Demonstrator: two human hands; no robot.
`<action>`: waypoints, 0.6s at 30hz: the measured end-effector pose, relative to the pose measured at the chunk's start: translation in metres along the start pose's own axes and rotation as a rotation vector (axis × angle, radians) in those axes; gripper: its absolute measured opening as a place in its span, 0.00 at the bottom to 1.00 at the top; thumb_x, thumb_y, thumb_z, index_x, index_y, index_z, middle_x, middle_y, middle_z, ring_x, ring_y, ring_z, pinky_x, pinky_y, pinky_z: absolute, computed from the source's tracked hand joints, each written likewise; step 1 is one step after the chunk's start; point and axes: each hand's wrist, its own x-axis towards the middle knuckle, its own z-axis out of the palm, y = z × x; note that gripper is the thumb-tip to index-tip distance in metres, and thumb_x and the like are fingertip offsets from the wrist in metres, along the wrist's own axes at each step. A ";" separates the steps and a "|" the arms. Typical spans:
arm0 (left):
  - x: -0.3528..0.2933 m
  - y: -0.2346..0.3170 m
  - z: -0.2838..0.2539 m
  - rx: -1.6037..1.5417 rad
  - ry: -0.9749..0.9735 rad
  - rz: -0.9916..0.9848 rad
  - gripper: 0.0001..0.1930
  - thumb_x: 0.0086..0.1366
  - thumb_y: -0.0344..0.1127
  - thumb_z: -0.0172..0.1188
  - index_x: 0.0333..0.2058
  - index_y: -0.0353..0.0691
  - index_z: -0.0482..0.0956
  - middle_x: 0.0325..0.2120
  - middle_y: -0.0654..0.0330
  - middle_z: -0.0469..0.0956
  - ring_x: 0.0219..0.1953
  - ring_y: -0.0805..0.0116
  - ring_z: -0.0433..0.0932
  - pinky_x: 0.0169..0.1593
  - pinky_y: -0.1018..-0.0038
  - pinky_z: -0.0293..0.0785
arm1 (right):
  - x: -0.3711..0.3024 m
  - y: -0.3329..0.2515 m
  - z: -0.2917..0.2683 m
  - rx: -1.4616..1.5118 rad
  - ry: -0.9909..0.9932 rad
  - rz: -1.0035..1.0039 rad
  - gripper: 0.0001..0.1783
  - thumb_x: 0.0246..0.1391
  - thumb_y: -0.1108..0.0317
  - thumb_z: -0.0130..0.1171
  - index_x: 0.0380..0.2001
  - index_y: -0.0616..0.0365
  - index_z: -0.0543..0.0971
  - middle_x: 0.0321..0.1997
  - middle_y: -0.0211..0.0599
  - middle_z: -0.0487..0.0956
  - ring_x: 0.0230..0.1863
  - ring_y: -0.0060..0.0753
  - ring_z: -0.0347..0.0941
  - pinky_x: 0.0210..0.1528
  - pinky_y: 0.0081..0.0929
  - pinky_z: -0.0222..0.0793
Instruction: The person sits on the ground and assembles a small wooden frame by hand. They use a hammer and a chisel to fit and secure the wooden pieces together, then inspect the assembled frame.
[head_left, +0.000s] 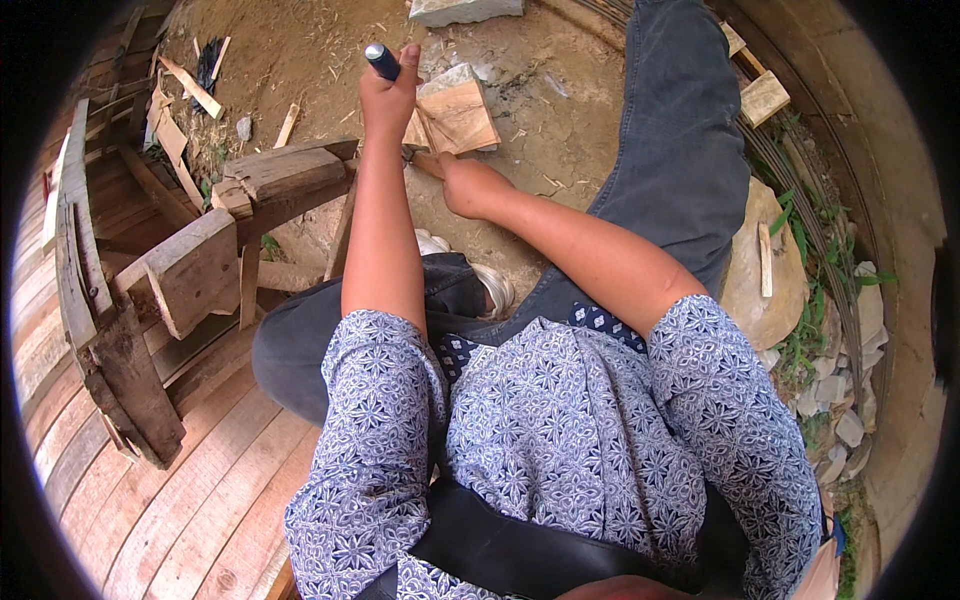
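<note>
My left hand (388,105) is closed round a dark handle (381,62) with a shiny metal end cap, which stands up out of the fist. The lower part of that tool is hidden, so I cannot tell its kind. Just beyond my right hand (472,188) lies a pale wooden block (465,115) on the ground, its sawn top facing up. The right hand's fingers are closed on a narrow brown wooden piece (430,165) with a dark end, near the block's close edge. Whether it is a tool handle, I cannot tell.
A rough timber frame (285,175) stands at the left, beside wooden planks (190,500). Wood scraps (190,85) litter the dirt. A pale stone block (465,10) sits at the far edge. At right are a large flat stone (762,255), thin rods (800,170) and a wall (890,130).
</note>
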 end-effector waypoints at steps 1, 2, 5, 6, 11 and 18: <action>0.001 -0.001 -0.002 0.001 -0.001 -0.003 0.20 0.65 0.47 0.67 0.26 0.35 0.76 0.19 0.65 0.76 0.23 0.77 0.77 0.30 0.76 0.75 | 0.000 -0.001 0.000 0.000 -0.001 0.000 0.23 0.52 0.75 0.50 0.54 0.68 0.70 0.48 0.63 0.79 0.51 0.61 0.77 0.53 0.52 0.72; 0.002 -0.002 -0.003 0.002 -0.003 -0.005 0.20 0.65 0.47 0.67 0.26 0.35 0.76 0.19 0.65 0.75 0.23 0.77 0.77 0.30 0.76 0.75 | 0.000 -0.001 0.001 -0.003 -0.003 0.003 0.23 0.52 0.75 0.50 0.54 0.68 0.70 0.48 0.63 0.79 0.51 0.61 0.77 0.53 0.52 0.72; 0.001 -0.001 -0.001 -0.037 0.016 -0.016 0.20 0.65 0.47 0.67 0.25 0.36 0.74 0.19 0.65 0.75 0.23 0.76 0.77 0.29 0.76 0.74 | 0.001 0.000 0.001 -0.002 0.001 0.007 0.23 0.52 0.75 0.50 0.53 0.68 0.70 0.47 0.63 0.80 0.51 0.61 0.77 0.53 0.52 0.72; 0.001 -0.002 -0.001 -0.023 0.011 -0.010 0.20 0.65 0.47 0.67 0.25 0.36 0.75 0.18 0.65 0.75 0.23 0.76 0.77 0.29 0.76 0.74 | 0.001 0.000 0.002 0.004 0.005 0.002 0.23 0.52 0.75 0.50 0.53 0.68 0.70 0.47 0.63 0.80 0.51 0.61 0.77 0.53 0.51 0.72; 0.000 -0.001 -0.002 0.040 0.000 -0.003 0.20 0.65 0.47 0.67 0.25 0.36 0.75 0.18 0.64 0.76 0.22 0.75 0.77 0.29 0.76 0.73 | 0.001 0.001 0.002 0.017 0.009 0.003 0.23 0.52 0.75 0.50 0.54 0.67 0.70 0.47 0.63 0.79 0.51 0.61 0.77 0.53 0.51 0.72; 0.000 -0.002 -0.001 -0.016 0.012 -0.018 0.20 0.66 0.47 0.66 0.24 0.37 0.75 0.18 0.64 0.77 0.22 0.76 0.77 0.29 0.76 0.73 | 0.001 0.000 0.000 0.004 -0.007 0.005 0.27 0.52 0.75 0.50 0.58 0.66 0.68 0.49 0.62 0.79 0.52 0.59 0.77 0.53 0.50 0.72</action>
